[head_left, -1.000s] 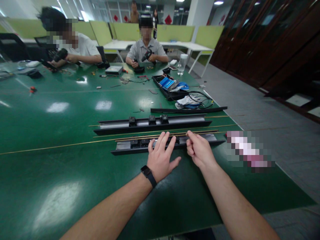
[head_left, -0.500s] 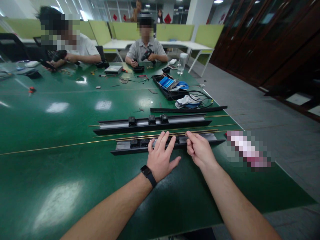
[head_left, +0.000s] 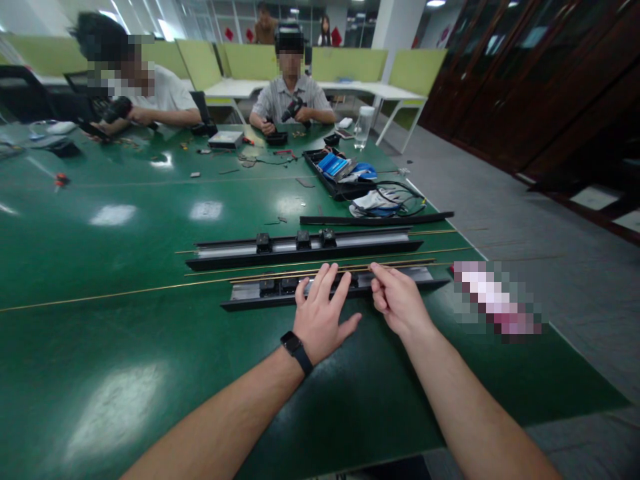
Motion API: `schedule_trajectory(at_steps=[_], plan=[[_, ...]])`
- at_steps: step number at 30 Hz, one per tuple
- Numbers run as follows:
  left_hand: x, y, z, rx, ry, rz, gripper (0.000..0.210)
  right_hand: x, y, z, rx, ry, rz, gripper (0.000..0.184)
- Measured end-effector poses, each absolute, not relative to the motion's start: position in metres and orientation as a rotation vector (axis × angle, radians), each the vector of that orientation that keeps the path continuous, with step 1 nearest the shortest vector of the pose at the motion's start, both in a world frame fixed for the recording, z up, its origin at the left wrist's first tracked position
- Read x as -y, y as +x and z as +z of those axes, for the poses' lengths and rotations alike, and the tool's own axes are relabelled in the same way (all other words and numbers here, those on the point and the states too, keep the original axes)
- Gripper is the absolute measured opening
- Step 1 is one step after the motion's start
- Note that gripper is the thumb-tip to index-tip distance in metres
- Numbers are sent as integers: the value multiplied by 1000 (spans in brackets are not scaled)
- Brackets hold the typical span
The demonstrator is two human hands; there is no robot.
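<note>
My left hand (head_left: 325, 313) is open, palm down, its fingers spread over the nearer black channel (head_left: 287, 303) and touching the thin brass rods along it. Closed in a pinch, my right hand (head_left: 400, 300) grips a thin brass rod (head_left: 270, 275) at the channel's right part. Several black blocks (head_left: 267, 285) sit inside the nearer channel, some partly hidden by my left hand. Behind it lies a second black channel (head_left: 305, 255) with three black blocks (head_left: 303, 240) on its pale inner strip. A very long brass rod (head_left: 110, 293) stretches far left across the table.
A dark strip (head_left: 375, 219) lies beyond the channels. Farther back are gloves (head_left: 383, 202), a black tray (head_left: 320, 177) with blue items, and a clear cup (head_left: 364, 127). Two people sit across the green table (head_left: 150, 333) with drills. A blurred pink item (head_left: 495, 297) lies at right.
My right hand has shifted very slightly left, still pinching the rod. My left hand has stayed in place, and the channels have not moved.
</note>
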State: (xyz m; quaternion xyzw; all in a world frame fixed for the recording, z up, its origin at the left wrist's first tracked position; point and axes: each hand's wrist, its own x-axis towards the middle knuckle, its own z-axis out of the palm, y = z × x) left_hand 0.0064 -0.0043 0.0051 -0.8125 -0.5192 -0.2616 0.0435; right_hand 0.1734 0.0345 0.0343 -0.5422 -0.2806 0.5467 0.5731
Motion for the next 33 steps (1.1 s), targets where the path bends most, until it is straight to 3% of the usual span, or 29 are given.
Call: schedule_trajectory(at_steps=[33], plan=[[4, 6, 4, 1576, -2487, -815, 72, -36, 174, 31, 676, -1240, 1286, 34]])
